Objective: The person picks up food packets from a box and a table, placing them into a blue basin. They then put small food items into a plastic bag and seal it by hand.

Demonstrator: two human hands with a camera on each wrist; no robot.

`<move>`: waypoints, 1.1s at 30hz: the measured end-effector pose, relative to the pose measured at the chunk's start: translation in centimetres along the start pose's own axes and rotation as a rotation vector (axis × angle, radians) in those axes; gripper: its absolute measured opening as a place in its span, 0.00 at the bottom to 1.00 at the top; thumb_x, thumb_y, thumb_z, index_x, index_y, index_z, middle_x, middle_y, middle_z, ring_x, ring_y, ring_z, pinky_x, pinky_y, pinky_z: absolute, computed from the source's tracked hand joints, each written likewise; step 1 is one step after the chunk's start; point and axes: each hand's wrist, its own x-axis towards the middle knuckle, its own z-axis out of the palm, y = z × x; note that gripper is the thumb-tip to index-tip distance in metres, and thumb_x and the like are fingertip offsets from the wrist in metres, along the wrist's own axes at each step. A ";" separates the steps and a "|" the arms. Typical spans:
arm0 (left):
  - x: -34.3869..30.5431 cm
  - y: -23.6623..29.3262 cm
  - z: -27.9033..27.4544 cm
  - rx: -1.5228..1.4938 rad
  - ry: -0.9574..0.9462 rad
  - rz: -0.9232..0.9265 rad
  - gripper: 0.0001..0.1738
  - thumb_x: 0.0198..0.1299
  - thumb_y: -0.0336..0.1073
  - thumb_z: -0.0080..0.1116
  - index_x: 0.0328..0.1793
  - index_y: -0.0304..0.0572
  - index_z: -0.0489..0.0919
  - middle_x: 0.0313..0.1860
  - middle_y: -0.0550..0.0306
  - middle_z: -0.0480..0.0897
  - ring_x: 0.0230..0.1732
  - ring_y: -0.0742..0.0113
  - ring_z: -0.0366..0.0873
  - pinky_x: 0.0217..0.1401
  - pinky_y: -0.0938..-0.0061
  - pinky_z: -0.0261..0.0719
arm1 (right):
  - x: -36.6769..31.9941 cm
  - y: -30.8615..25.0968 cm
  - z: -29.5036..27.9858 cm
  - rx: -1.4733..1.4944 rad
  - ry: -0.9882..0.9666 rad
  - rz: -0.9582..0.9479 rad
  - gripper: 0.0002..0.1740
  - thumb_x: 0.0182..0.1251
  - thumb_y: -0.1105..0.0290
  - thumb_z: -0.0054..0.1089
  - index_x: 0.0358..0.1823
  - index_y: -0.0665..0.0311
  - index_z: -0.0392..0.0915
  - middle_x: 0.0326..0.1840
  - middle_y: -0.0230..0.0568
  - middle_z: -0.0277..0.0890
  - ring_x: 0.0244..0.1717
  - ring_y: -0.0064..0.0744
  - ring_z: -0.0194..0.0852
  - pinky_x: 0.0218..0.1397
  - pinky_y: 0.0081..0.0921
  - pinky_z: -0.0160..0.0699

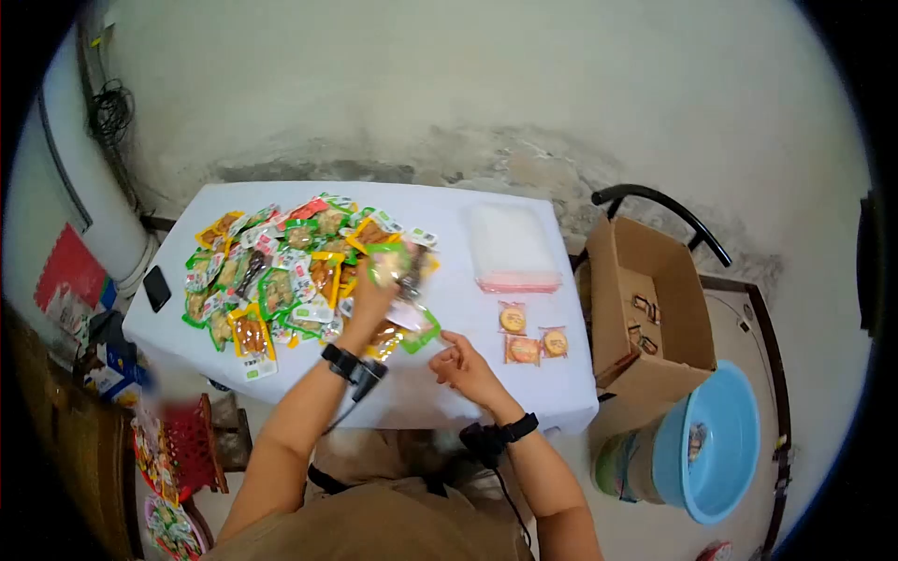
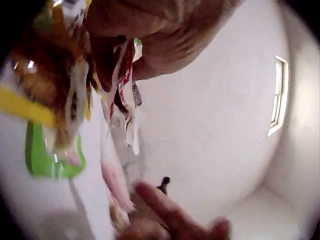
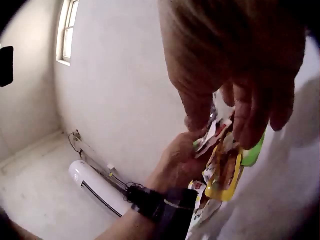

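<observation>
My left hand grips a bunch of small snack packets, a green-edged one uppermost, at the right edge of a spread pile of packets. In the left wrist view, the hand curls round thin white-and-red packet edges. A yellow-edged packet and a green-edged packet lie just below it on the white-covered table. My right hand hovers to the right of these, fingers loosely bent and holding nothing.
Three small wrapped round cakes lie on the table's right side, below a stack of clear plastic bags. A phone rests at the left edge. Beyond the right edge stand a cardboard box and a blue basin.
</observation>
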 end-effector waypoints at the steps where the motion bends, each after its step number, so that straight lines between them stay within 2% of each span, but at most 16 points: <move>1: 1.0 0.5 -0.7 0.094 0.042 -0.025 0.40 0.47 0.26 0.61 0.68 0.33 0.56 0.57 0.40 0.71 0.57 0.52 0.71 0.58 0.66 0.71 | -0.6 0.8 -0.5 0.004 0.022 0.003 0.34 0.63 0.69 0.59 0.67 0.65 0.53 0.39 0.36 0.74 0.32 0.21 0.73 0.33 0.19 0.73; 3: 2.6 0.8 -1.5 0.421 0.009 0.082 0.39 0.50 0.29 0.59 0.69 0.32 0.56 0.63 0.38 0.67 0.62 0.46 0.67 0.63 0.63 0.67 | -1.9 3.0 -1.6 -0.067 -0.030 -0.040 0.30 0.64 0.67 0.57 0.65 0.65 0.58 0.38 0.35 0.75 0.33 0.21 0.72 0.37 0.19 0.74; 5: 2.5 3.5 -2.0 0.504 -0.079 0.178 0.36 0.54 0.31 0.54 0.70 0.32 0.56 0.66 0.36 0.64 0.64 0.43 0.64 0.67 0.62 0.62 | -5.3 0.8 -2.9 -0.131 -0.002 0.000 0.25 0.64 0.66 0.57 0.61 0.65 0.66 0.37 0.33 0.75 0.35 0.20 0.72 0.40 0.19 0.72; 7: 3.1 1.3 -2.4 0.760 -0.068 0.633 0.29 0.58 0.30 0.47 0.68 0.35 0.61 0.63 0.37 0.67 0.65 0.46 0.63 0.68 0.61 0.58 | -8.7 0.4 -5.0 -0.279 0.042 0.014 0.24 0.64 0.64 0.58 0.60 0.64 0.67 0.38 0.32 0.75 0.36 0.20 0.72 0.40 0.20 0.72; 8: 2.6 4.1 -2.0 0.982 -0.182 0.372 0.28 0.56 0.28 0.47 0.66 0.35 0.63 0.64 0.36 0.66 0.64 0.44 0.63 0.68 0.59 0.58 | -10.9 0.6 -6.4 -0.283 0.118 0.043 0.24 0.64 0.64 0.58 0.60 0.64 0.67 0.38 0.32 0.75 0.36 0.20 0.72 0.40 0.20 0.72; 9: 3.3 1.6 -2.5 1.070 -0.087 0.498 0.30 0.54 0.28 0.49 0.66 0.36 0.64 0.66 0.35 0.63 0.64 0.40 0.61 0.66 0.55 0.58 | -12.7 0.9 -7.6 -0.248 0.136 0.023 0.24 0.64 0.62 0.58 0.60 0.63 0.67 0.38 0.36 0.77 0.38 0.24 0.74 0.43 0.22 0.73; 11: -0.9 6.0 -1.4 0.982 0.022 0.608 0.29 0.53 0.27 0.50 0.65 0.36 0.65 0.67 0.35 0.62 0.65 0.36 0.59 0.67 0.52 0.55 | -16.1 0.4 -10.2 -0.212 0.181 0.007 0.24 0.64 0.60 0.57 0.59 0.62 0.68 0.38 0.39 0.78 0.40 0.29 0.76 0.46 0.25 0.74; 13: -4.0 5.8 -0.4 0.923 -0.059 0.615 0.31 0.52 0.28 0.54 0.66 0.37 0.64 0.68 0.34 0.60 0.67 0.35 0.56 0.68 0.50 0.53 | -20.2 -2.0 -13.4 -0.429 0.254 0.073 0.24 0.64 0.60 0.57 0.59 0.62 0.69 0.39 0.40 0.78 0.40 0.29 0.76 0.46 0.26 0.74; 17: -11.8 6.8 1.8 0.866 -0.530 0.637 0.29 0.49 0.31 0.57 0.60 0.35 0.69 0.68 0.35 0.60 0.67 0.35 0.56 0.69 0.49 0.51 | -24.8 -5.4 -20.8 -0.436 0.421 0.063 0.21 0.63 0.66 0.59 0.57 0.60 0.71 0.37 0.39 0.78 0.37 0.27 0.76 0.42 0.25 0.75; 21: -14.3 3.4 2.8 0.853 -0.648 0.485 0.25 0.50 0.32 0.56 0.57 0.34 0.71 0.67 0.36 0.62 0.66 0.36 0.58 0.68 0.47 0.53 | -22.8 -11.9 -29.0 -0.765 0.480 0.113 0.17 0.57 0.73 0.61 0.50 0.63 0.75 0.31 0.38 0.78 0.35 0.28 0.77 0.40 0.26 0.76; 23: -14.1 2.5 2.3 0.802 -0.619 0.553 0.24 0.57 0.39 0.51 0.57 0.31 0.69 0.65 0.34 0.64 0.64 0.37 0.61 0.67 0.49 0.55 | -20.1 -13.2 -33.5 -0.892 0.423 0.116 0.18 0.53 0.74 0.63 0.48 0.63 0.75 0.31 0.39 0.78 0.35 0.31 0.78 0.40 0.28 0.76; 24: -14.5 2.1 2.3 0.810 -0.570 0.578 0.24 0.49 0.33 0.55 0.54 0.34 0.71 0.60 0.37 0.70 0.62 0.37 0.65 0.65 0.45 0.56 | -18.3 -13.6 -35.8 -0.886 0.421 0.126 0.18 0.53 0.74 0.63 0.48 0.63 0.75 0.31 0.39 0.78 0.35 0.31 0.78 0.40 0.28 0.76; 26: -14.2 3.4 2.5 0.819 -0.606 0.606 0.20 0.54 0.34 0.54 0.54 0.34 0.72 0.59 0.37 0.70 0.59 0.37 0.67 0.61 0.47 0.61 | -14.6 -13.4 -39.3 -0.993 0.225 0.314 0.21 0.48 0.72 0.65 0.47 0.64 0.75 0.32 0.43 0.79 0.37 0.37 0.78 0.40 0.30 0.75; 29: -13.6 3.5 3.1 0.821 -0.648 0.611 0.18 0.61 0.36 0.52 0.54 0.34 0.73 0.58 0.37 0.71 0.56 0.37 0.69 0.58 0.49 0.66 | -9.9 -11.1 -41.3 -1.152 -0.021 0.499 0.19 0.51 0.69 0.67 0.45 0.65 0.75 0.31 0.38 0.78 0.33 0.34 0.77 0.38 0.27 0.75; 31: -13.6 3.3 3.0 0.817 -0.682 0.575 0.18 0.62 0.36 0.50 0.55 0.34 0.73 0.58 0.38 0.72 0.56 0.38 0.69 0.57 0.49 0.66 | -8.5 -7.9 -42.4 -1.109 -0.057 0.539 0.24 0.47 0.67 0.69 0.48 0.63 0.75 0.34 0.41 0.78 0.35 0.39 0.77 0.40 0.30 0.74; 33: -13.7 3.3 2.4 0.896 -0.658 0.586 0.19 0.64 0.37 0.48 0.57 0.35 0.72 0.58 0.38 0.72 0.56 0.39 0.69 0.58 0.49 0.66 | -6.8 -3.7 -42.0 -0.981 -0.392 0.739 0.26 0.46 0.68 0.69 0.50 0.60 0.75 0.37 0.42 0.78 0.40 0.40 0.77 0.42 0.32 0.74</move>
